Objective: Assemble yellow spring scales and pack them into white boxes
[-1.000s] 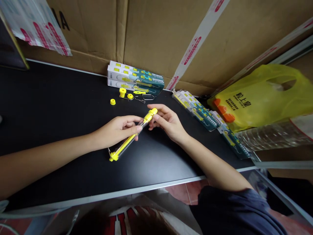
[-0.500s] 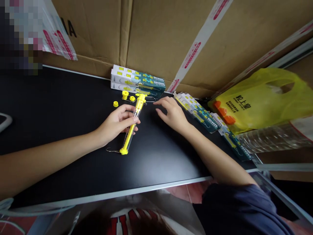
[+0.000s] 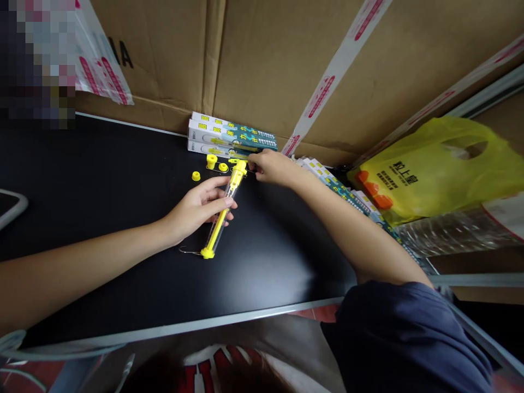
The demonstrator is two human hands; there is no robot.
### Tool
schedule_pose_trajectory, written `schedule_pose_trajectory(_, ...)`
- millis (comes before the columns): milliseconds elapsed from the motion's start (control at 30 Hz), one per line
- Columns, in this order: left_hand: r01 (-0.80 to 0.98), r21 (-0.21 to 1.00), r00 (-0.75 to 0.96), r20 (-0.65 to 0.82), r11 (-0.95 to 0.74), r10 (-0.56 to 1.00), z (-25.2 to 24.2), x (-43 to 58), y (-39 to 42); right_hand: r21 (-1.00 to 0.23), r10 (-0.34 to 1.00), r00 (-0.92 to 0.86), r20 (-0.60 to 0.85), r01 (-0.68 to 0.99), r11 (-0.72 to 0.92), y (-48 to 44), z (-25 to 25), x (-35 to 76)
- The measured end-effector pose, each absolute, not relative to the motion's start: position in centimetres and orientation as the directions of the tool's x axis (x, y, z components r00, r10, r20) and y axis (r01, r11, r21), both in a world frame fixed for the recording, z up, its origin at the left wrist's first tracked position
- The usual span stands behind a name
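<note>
My left hand [image 3: 204, 207] is wrapped round a spring scale [image 3: 219, 224], a clear tube with yellow fittings and a yellow inner rod, held slanting above the black table. From its lower yellow end a thin metal hook [image 3: 189, 250] sticks out to the left. My right hand [image 3: 272, 166] is beyond the scale's upper end, its bent fingers pinched down over the end of a thin wire loop [image 3: 250, 172]; the fingertips partly hide the grip. Small yellow plastic caps lie left of the scale's top, among them a flanged cap [image 3: 211, 161] and a low round cap [image 3: 196, 176].
Stacked printed boxes [image 3: 229, 136] stand behind the parts, against a large cardboard carton [image 3: 262, 71]. More such boxes [image 3: 333, 177] lie to the right, partly behind my right arm. A yellow plastic bag [image 3: 434, 164] sits at the right. A phone-like device [image 3: 11, 206] lies at the left edge.
My right hand has moved forward and left, from open fingers to a pinch at the wire loop. My left hand keeps the spring scale almost in the same place.
</note>
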State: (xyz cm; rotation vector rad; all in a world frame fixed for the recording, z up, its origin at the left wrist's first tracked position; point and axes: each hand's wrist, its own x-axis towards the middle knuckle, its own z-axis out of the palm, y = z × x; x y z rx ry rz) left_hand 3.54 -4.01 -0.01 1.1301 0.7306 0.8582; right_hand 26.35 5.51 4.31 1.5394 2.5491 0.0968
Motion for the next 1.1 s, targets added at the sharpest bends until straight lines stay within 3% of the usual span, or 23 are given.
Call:
schedule_pose_trajectory(167, -0.202, 0.961, 0.502, -0.062, 0.187, 0.863, 0.3, 3.4, -4.2, 0.188, 0.900, -0.398, -0.180, 0.884, 0.428, 5.0, 4.5, 26.5)
schedule_pose_trajectory(267, -0.183, 0.966, 0.495, -0.071, 0.183, 0.866, 0.5, 3.5, -4.3, 0.160, 0.921, -0.366, -0.132, 0.909, 0.384, 4.3, 4.5, 27.2)
schedule_pose_trajectory(433, -0.172, 0.970, 0.485, -0.070, 0.174, 0.872, 0.4, 3.6, -4.4, -0.098, 0.922, -0.372, 0.104, 0.919, 0.382, 1.4, 5.1, 28.2)
schedule_pose_trajectory(600, -0.154, 0.973, 0.486, -0.077, 0.172, 0.871, 0.4, 3.6, -4.4, -0.401, 0.857, -0.420, 0.298, 0.759, 0.512, -3.1, 4.4, 27.0)
schedule_pose_trajectory(767, -0.091, 0.973, 0.498, -0.138, 0.210, 0.856, 0.4, 3.6, -4.2, -0.370, 0.732, -0.505, 0.458, 0.640, 0.673, -5.6, 3.1, 25.5)
schedule_pose_trajectory(1100, 0.008, 0.982, 0.552, -0.164, 0.191, 0.818, 0.5, 3.4, -4.3, -0.488, 0.800, -0.357, 0.483, 0.648, 0.584, -5.3, 2.6, 25.8)
